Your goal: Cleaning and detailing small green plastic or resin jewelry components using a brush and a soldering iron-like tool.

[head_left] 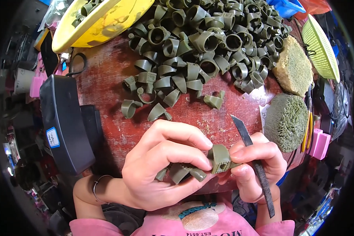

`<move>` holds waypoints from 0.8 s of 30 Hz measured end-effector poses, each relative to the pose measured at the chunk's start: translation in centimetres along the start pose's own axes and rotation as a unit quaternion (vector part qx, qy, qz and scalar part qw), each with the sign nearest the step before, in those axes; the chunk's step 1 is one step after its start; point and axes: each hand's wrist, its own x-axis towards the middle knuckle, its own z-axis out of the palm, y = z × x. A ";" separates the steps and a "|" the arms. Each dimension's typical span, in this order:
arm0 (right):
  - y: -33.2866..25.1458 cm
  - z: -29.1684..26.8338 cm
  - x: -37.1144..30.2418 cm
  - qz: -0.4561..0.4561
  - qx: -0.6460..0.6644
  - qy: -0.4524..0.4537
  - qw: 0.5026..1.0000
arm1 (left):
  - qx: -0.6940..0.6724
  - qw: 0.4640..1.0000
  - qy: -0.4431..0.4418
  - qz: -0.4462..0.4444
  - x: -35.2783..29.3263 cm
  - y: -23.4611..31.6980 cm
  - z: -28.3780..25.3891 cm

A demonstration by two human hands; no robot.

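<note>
My left hand (161, 165) grips several olive-green ring-shaped wax pieces (185, 172) in its palm and pinches one square-topped green ring (220, 159) at the fingertips. My right hand (253, 167) touches that same ring from the right with thumb and forefinger. It also holds a thin dark blade tool (251, 155), whose point sticks up over the table and whose handle runs down past the wrist. Both hands hover at the near edge of the round reddish-brown table (110, 90).
A big heap of green rings (208, 43) covers the far half of the table. Two sponges (289, 118) lie at the right, a yellow bowl (102, 21) at the far left, a green basket (320, 47) at the far right. A black case (63, 122) flanks the left edge.
</note>
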 end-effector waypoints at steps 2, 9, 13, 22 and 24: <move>0.0 0.0 0.0 0.010 0.007 0.002 1.000 | 0.003 1.000 -0.003 -0.001 0.1 -0.1 0.0; -0.1 0.0 0.0 0.042 0.026 0.009 0.999 | -0.005 1.000 -0.008 -0.020 0.0 -0.1 0.1; -0.4 0.5 -0.1 0.036 0.031 0.029 0.998 | -0.048 0.998 0.011 -0.030 -0.5 -0.6 0.8; 2.0 0.3 3.8 -0.059 -0.370 0.097 0.922 | -0.466 0.828 0.024 -0.311 0.2 -1.1 0.5; 2.2 0.7 4.4 -0.106 -0.489 0.083 0.862 | -0.520 0.786 0.032 -0.333 0.3 -0.5 0.4</move>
